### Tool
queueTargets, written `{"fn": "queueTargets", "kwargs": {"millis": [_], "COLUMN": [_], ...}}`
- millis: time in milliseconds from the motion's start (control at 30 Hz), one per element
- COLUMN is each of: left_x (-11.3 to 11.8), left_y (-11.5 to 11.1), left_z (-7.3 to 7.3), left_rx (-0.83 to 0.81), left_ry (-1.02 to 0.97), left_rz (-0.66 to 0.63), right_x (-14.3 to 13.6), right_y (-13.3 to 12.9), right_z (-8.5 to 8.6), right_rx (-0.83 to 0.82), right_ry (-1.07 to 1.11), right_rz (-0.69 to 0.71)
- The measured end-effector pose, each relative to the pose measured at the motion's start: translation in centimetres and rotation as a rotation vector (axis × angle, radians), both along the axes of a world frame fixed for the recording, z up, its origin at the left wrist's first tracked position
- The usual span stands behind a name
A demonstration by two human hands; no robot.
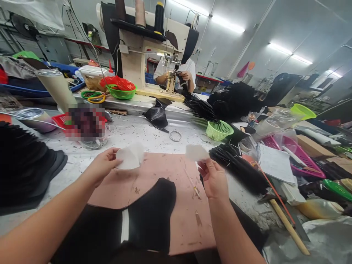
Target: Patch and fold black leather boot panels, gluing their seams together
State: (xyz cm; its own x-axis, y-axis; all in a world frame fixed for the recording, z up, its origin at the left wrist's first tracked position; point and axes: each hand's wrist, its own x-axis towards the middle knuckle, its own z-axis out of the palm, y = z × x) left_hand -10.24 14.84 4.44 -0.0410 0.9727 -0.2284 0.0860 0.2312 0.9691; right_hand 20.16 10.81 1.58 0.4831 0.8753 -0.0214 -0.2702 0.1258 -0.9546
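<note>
My left hand (103,163) pinches a thin white sheet piece (129,157) by its edge, above the far left part of a pink board (189,227). A smaller white piece (195,151) is pinched in my right hand (215,179), over the board's far right side. Both pieces look thin and slightly blurred, perhaps paper or backing. On the board, between my forearms, lies a curved black panel (154,209) with a white strip (125,225) across it. A slim pen-like tool (195,190) rests on the board near my right hand.
Stacked black pieces stand at left (24,165), and a black bundle (236,165) lies at right. Behind are a green basket (219,131), a sewing machine (134,55) and a person (189,73) working at it. A hammer (288,225) and a notebook (276,163) lie at right.
</note>
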Motion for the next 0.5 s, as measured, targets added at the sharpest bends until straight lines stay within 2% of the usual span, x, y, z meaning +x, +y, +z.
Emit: {"fn": "queueTargets", "kwargs": {"millis": [167, 300, 400, 500], "left_x": [-1.2, -1.4, -1.1, -0.4], "left_y": [-0.2, -0.8, -1.3, -1.9], "left_z": [0.0, -0.3, -0.2, 0.3], "left_rx": [-0.001, 0.009, 0.032, 0.077], "left_ry": [-0.046, -0.073, -0.091, 0.011], "left_rz": [0.039, 0.081, 0.072, -0.044], "right_x": [-3.5, -4.9, -5.8, -7.1], "right_y": [2.6, 4.9, 5.3, 4.3], "right_z": [-1.4, -2.4, -1.8, 0.1], "right_rx": [-0.012, -0.052, -0.07, -0.051], "right_ry": [-0.272, -0.424, -0.49, -0.515], "right_rz": [0.229, 0.352, 0.426, 0.524]}}
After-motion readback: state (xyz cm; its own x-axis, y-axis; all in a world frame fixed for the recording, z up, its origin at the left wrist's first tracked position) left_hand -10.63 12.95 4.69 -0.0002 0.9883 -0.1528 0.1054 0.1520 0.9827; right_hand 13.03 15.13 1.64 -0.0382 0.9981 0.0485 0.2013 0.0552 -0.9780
